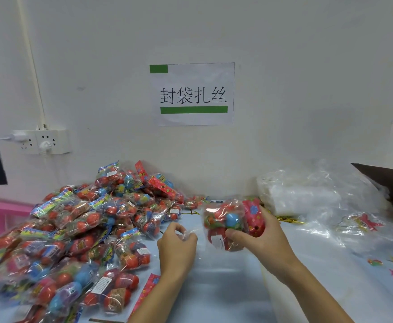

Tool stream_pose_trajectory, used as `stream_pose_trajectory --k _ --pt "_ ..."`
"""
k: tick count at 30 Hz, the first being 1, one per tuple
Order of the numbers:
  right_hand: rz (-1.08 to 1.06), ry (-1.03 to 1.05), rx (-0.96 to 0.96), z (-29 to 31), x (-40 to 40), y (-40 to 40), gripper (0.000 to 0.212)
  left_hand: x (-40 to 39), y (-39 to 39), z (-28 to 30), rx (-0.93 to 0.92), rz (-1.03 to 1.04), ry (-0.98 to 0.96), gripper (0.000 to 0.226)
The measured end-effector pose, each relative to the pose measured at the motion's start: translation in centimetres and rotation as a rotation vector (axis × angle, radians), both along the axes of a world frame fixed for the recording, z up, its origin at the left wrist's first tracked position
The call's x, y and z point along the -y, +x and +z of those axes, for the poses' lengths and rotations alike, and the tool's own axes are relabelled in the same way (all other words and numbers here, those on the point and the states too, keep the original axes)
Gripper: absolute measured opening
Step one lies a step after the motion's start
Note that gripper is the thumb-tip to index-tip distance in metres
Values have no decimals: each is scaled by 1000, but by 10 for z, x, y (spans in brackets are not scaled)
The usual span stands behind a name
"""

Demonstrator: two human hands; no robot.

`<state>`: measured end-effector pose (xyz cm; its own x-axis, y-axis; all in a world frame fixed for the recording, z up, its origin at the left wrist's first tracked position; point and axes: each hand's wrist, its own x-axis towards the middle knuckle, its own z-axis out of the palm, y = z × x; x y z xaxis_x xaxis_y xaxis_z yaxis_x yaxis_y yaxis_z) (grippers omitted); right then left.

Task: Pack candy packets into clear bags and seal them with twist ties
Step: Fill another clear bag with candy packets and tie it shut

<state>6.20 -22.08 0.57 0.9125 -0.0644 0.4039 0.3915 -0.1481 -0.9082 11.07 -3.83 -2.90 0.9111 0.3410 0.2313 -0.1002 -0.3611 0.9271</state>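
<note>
Candy packets (pixel 231 223): gripped in the right hand (pixel 256 231), fingers curled round them, above the table.
Clear bag (pixel 188 234): pinched by the left hand (pixel 177 241), at nine o'clock from the packets, just beside them.
Twist ties (pixel 289 220): gold, at two o'clock, nearer the right hand.

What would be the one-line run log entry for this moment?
step: bagging | left hand: pinches clear bag | right hand: holds candy packets | twist ties: on table, unused

Pale blue table (pixel 226 287) — candy packet heap (pixel 79 229), clear bags (pixel 307 194), gold twist ties (pixel 289 220).
</note>
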Motion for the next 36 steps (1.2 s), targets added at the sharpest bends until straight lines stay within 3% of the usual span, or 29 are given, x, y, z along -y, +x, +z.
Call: stream_pose_trajectory --k 4,7,11,18,23,29,33,36 --pt "113 -221 -65 -5 -1 0 75 -2 0 0 74 -1 26 16" --pt "67 -346 -64 -8 0 3 78 -2 1 0 45 -68 38 19" --pt "-14 -381 49 -9 1 6 56 0 -1 -2 24 -173 148 33" --pt "-144 -277 122 -7 0 8 56 2 -5 -1 45 -180 266 31" --pt "-201 -34 74 -3 2 9 54 0 -9 2 100 -120 278 13" --pt "-236 159 78 2 12 8 45 -3 -5 0 146 -37 346 9" --pt "-162 230 37 3 12 7 38 -6 -1 -6 230 -66 675 48" --pt "-92 262 -12 4 11 7 28 -5 -5 -4 286 -190 722 69"
